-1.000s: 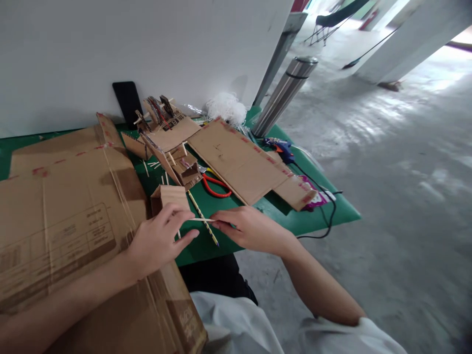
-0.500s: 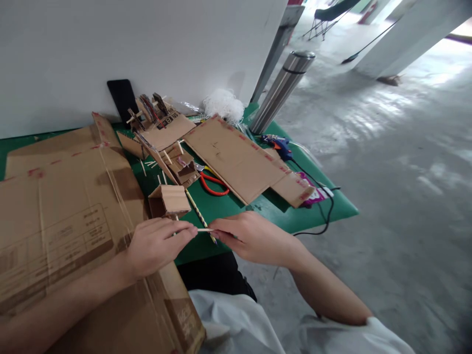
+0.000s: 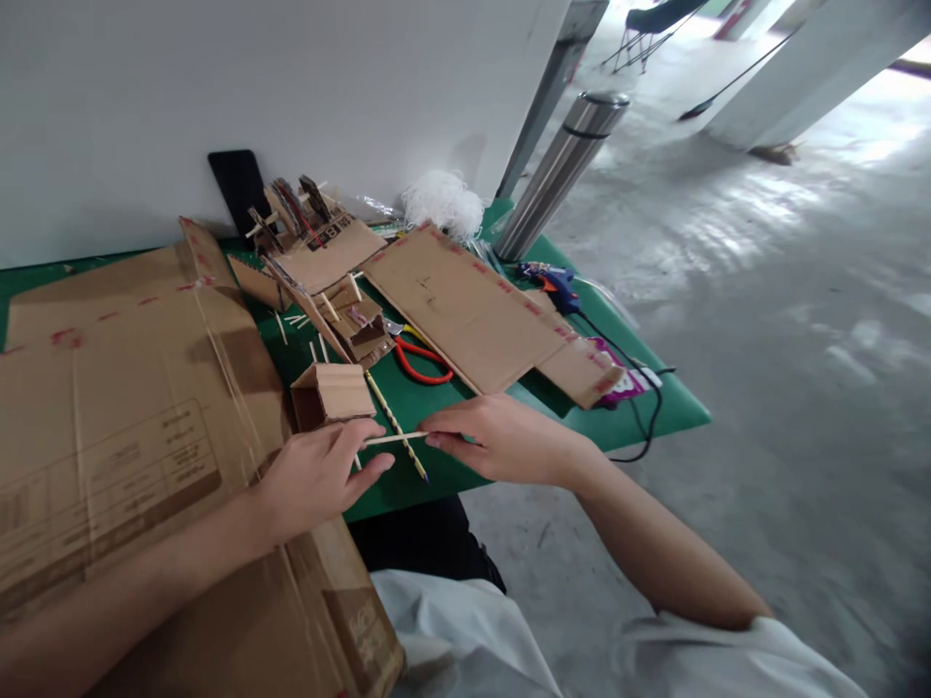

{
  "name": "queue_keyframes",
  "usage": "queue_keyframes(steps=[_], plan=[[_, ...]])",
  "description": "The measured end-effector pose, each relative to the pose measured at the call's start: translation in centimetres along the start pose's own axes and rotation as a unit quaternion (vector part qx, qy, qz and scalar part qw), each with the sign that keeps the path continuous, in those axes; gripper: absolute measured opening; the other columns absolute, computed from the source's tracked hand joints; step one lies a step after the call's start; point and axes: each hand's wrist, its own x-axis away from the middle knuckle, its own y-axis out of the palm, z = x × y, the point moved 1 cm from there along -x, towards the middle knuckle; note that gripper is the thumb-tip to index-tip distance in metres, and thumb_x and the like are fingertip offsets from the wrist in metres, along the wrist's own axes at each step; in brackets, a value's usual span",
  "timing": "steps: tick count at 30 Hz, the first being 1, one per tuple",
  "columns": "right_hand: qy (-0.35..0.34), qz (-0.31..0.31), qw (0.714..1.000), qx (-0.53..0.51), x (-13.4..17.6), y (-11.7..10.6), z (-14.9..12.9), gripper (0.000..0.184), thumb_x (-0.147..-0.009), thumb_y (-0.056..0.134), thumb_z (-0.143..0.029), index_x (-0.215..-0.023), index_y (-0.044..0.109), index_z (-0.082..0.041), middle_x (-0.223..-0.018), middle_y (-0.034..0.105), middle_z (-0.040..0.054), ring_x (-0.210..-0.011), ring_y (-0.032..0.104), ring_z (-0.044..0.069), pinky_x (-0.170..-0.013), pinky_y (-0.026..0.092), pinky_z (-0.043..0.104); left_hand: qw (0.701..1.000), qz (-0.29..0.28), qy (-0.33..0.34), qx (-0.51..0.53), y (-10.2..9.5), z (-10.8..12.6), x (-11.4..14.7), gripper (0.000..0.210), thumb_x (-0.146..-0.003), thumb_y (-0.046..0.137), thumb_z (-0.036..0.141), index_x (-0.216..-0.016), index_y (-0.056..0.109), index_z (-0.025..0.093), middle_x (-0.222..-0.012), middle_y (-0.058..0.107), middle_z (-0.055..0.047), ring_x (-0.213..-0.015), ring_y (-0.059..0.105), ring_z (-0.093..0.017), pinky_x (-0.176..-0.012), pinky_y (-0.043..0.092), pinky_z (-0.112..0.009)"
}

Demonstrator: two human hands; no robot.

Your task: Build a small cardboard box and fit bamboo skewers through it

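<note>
My right hand [image 3: 509, 441] pinches one end of a thin pale wooden stick [image 3: 400, 439] between thumb and fingertips. The stick lies nearly level above the green tabletop and crosses over a yellow patterned pencil [image 3: 383, 397]. At the stick's other end is my left hand [image 3: 312, 480], its thumb and fingers spread apart; the stick's tip reaches its fingers, and I cannot tell whether they touch. Just beyond the left hand stands a small folded cardboard piece [image 3: 343, 390]. Another short stick [image 3: 357, 461] shows beside the left thumb.
Large flattened cardboard [image 3: 131, 339] covers the left side. Orange-handled scissors [image 3: 422, 368], a cardboard sheet [image 3: 465, 310], a blue glue gun [image 3: 557, 289] with a black cable, a steel flask [image 3: 560, 179], white string [image 3: 442, 206] and a black phone [image 3: 238, 194] lie or stand farther back on the green table [image 3: 669, 412].
The left thumb and fingers have parted from their pinch on the stick. My right hand has shifted slightly up and right, and more of the stick shows between the hands.
</note>
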Motion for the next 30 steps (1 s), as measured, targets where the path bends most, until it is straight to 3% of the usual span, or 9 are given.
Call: queue_keyframes(steps=[5, 8, 11, 13, 18, 21, 24, 27, 30], plan=[[-0.026, 0.047, 0.998, 0.012, -0.4, 0.2, -0.3, 0.03, -0.104, 0.045, -0.032, -0.116, 0.072, -0.025, -0.102, 0.077, 0.0065, -0.089, 0.068, 0.02, -0.073, 0.042, 0.03, 0.999, 0.002, 0.027, -0.033, -0.4, -0.3, -0.2, 0.026, -0.107, 0.041, 0.031, -0.1, 0.064, 0.02, -0.088, 0.078, -0.001, -0.078, 0.074, -0.016, -0.069, 0.056, -0.027], [-0.026, 0.193, 0.979, 0.06, -0.1, 1.2, -0.3, 0.026, -0.101, 0.053, -0.035, -0.116, 0.072, -0.025, -0.107, 0.074, 0.0107, -0.102, 0.064, 0.026, -0.086, 0.042, 0.038, 0.999, 0.012, 0.032, -0.034, -0.4, -0.8, 0.0, 0.026, -0.106, 0.044, 0.027, -0.098, 0.068, 0.02, -0.093, 0.079, -0.002, -0.085, 0.075, -0.016, -0.078, 0.057, -0.028], [-0.03, 0.292, 0.95, 0.107, 0.3, 3.4, -0.7, 0.024, -0.098, 0.057, -0.042, -0.086, 0.071, -0.025, -0.092, 0.073, 0.0095, -0.093, 0.062, 0.026, -0.084, 0.039, 0.041, 0.999, 0.008, 0.02, -0.041, -0.6, -1.5, 0.0, 0.025, -0.104, 0.047, 0.027, -0.098, 0.07, 0.02, -0.095, 0.079, -0.003, -0.086, 0.074, -0.017, -0.079, 0.058, -0.029], [-0.019, 0.229, 0.962, 0.146, 0.1, 5.2, -1.1, 0.04, -0.1, 0.051, -0.049, -0.072, 0.064, -0.023, -0.07, 0.067, 0.0072, -0.074, 0.06, 0.021, -0.069, 0.036, 0.036, 0.999, 0.004, 0.01, -0.051, -1.1, -1.8, -0.1, 0.026, -0.104, 0.048, 0.028, -0.096, 0.071, 0.021, -0.093, 0.079, -0.003, -0.084, 0.074, -0.017, -0.076, 0.057, -0.03], [0.145, 0.034, 0.975, 0.168, -2.0, 7.2, -0.9, 0.045, -0.101, 0.043, -0.057, -0.099, 0.063, -0.017, -0.086, 0.074, 0.0112, -0.069, 0.067, 0.021, -0.056, 0.029, 0.031, 0.992, -0.019, -0.026, -0.125, -2.9, -1.9, -0.5, 0.027, -0.103, 0.05, 0.031, -0.089, 0.071, 0.023, -0.087, 0.077, -0.003, -0.08, 0.071, -0.021, -0.068, 0.052, -0.034], [0.132, -0.045, 0.978, 0.156, -2.6, 5.8, -0.1, 0.03, -0.101, 0.046, -0.04, -0.097, 0.066, -0.017, -0.083, 0.075, 0.0106, -0.07, 0.069, 0.022, -0.057, 0.03, 0.029, 0.986, -0.029, -0.034, -0.164, -3.1, -2.7, -0.6, 0.027, -0.102, 0.051, 0.032, -0.086, 0.071, 0.024, -0.087, 0.076, -0.005, -0.084, 0.069, -0.023, -0.066, 0.049, -0.036], [0.07, -0.119, 0.985, 0.106, -1.7, 3.4, 0.9, 0.021, -0.091, 0.054, -0.026, -0.077, 0.068, -0.018, -0.072, 0.071, 0.0064, -0.064, 0.064, 0.017, -0.056, 0.03, 0.028, 0.982, -0.021, -0.035, -0.187, -2.6, -4.6, -0.6, 0.026, -0.102, 0.05, 0.032, -0.091, 0.072, 0.024, -0.094, 0.077, -0.006, -0.088, 0.068, -0.025, -0.07, 0.048, -0.04], [0.03, -0.228, 0.972, -0.044, 0.1, 1.1, 2.3, 0.012, -0.081, 0.06, -0.02, -0.071, 0.065, -0.018, -0.064, 0.065, -0.0009, -0.056, 0.054, 0.01, -0.054, 0.032, 0.024, 0.981, -0.018, -0.036, -0.188, -2.2, -6.1, -0.7, 0.025, -0.102, 0.05, 0.03, -0.092, 0.072, 0.025, -0.1, 0.078, -0.005, -0.095, 0.067, -0.027, -0.084, 0.048, -0.046], [0.042, -0.238, 0.944, -0.227, 1.6, -0.5, 3.8, 0.013, -0.086, 0.059, -0.028, -0.08, 0.064, -0.018, -0.064, 0.062, -0.0029, -0.056, 0.055, 0.01, -0.053, 0.039, 0.021, 0.979, -0.019, -0.043, -0.197, -2.4, -5.5, -0.8, 0.025, -0.102, 0.049, 0.029, -0.092, 0.071, 0.026, -0.104, 0.076, -0.006, -0.102, 0.066, -0.029, -0.093, 0.043, -0.053]])
